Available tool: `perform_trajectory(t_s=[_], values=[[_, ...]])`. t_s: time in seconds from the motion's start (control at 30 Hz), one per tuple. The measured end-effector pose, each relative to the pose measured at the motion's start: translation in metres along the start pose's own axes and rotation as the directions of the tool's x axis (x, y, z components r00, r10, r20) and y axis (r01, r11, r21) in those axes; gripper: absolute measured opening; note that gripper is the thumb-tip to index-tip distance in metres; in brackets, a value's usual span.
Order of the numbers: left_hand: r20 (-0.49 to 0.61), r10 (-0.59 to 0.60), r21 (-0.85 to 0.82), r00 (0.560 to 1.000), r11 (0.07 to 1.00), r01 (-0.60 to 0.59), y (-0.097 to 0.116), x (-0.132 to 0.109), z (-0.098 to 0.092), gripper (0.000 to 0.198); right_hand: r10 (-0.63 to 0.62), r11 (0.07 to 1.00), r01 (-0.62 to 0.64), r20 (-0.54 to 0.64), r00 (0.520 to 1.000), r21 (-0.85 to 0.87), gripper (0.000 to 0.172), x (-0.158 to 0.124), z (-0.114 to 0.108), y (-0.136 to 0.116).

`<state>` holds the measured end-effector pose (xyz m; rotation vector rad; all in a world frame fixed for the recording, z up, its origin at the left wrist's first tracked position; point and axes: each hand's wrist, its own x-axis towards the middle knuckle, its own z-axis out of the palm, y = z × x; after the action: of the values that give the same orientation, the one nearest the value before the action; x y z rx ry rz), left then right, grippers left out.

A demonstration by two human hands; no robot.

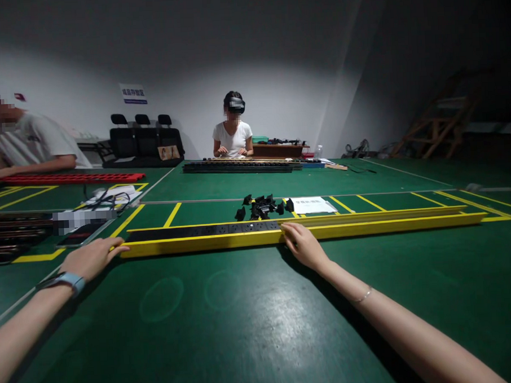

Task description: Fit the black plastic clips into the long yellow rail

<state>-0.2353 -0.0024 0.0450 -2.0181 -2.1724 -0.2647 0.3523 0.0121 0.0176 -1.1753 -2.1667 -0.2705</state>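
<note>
Your bare forearms [418, 331] are reaching in from both lower corners over the green table [228, 351], with a blue-grey watch [75, 282] circling the left wrist and a thin bracelet [364, 294] circling the right. Ahead of you, a long yellow channel [379, 228] is lying across the table. Your left hand [87, 261] is gripping its left end, fingers curling round it. Your right hand [304, 246] is touching the near wall partway along, its fingers bending at the upper edge; whether they are pinching the wall or only resting there cannot be told. Black socket inserts [234, 228] are filling the channel from its left end to just beside your right fingertips. Just behind, small black parts [262, 206] are lying in a loose heap, with a white printed card [313, 205] sitting beside them. Papers [131, 193] are lying beyond your left hand. Across the table, a co-worker in a white top [232, 139] is keeping both hands near dark rails [241, 168], while another co-worker [45, 141] is leaning beside a red rail [75, 178] at far left.
</note>
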Motion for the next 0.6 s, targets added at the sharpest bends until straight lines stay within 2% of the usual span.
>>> perform_trajectory(t_s=[0.13, 0.33, 0.4, 0.43, 0.5, 0.53, 0.6], values=[[0.07, 0.014, 0.069, 0.997, 0.997, -0.019, -0.005, -0.001, 0.0, 0.057, 0.005, 0.999, -0.004, -0.027, 1.0, 0.033, 0.04, 0.011, 0.02, -0.026], [0.069, -0.03, 0.089, 0.997, 0.996, 0.024, -0.001, -0.007, 0.004, 0.053, 0.024, 1.0, -0.023, -0.053, 0.998, 0.014, 0.038, 0.021, 0.034, -0.033], [0.011, -0.018, 0.074, 1.0, 0.997, 0.017, 0.01, -0.012, 0.002, 0.052, 0.007, 1.0, -0.008, -0.047, 0.999, -0.002, 0.039, 0.021, 0.035, -0.033], [-0.071, -0.019, 0.08, 0.997, 0.997, 0.024, 0.02, -0.015, 0.001, 0.054, 0.0, 1.0, 0.0, -0.049, 0.999, -0.009, 0.039, 0.02, 0.034, -0.034], [-0.278, -0.12, 0.096, 0.953, 0.984, 0.152, 0.052, -0.022, -0.001, 0.065, -0.012, 1.0, 0.011, -0.053, 0.999, -0.015, 0.041, 0.02, 0.032, -0.036], [-0.317, -0.122, 0.078, 0.941, 0.985, 0.154, 0.073, -0.025, -0.002, 0.067, -0.018, 1.0, 0.017, -0.055, 0.998, -0.013, 0.041, 0.019, 0.031, -0.037], [-0.288, 0.071, 0.014, 0.955, 0.997, -0.07, 0.125, -0.032, -0.003, 0.062, -0.029, 1.0, 0.029, -0.05, 0.998, -0.006, 0.042, 0.019, 0.03, -0.039]])
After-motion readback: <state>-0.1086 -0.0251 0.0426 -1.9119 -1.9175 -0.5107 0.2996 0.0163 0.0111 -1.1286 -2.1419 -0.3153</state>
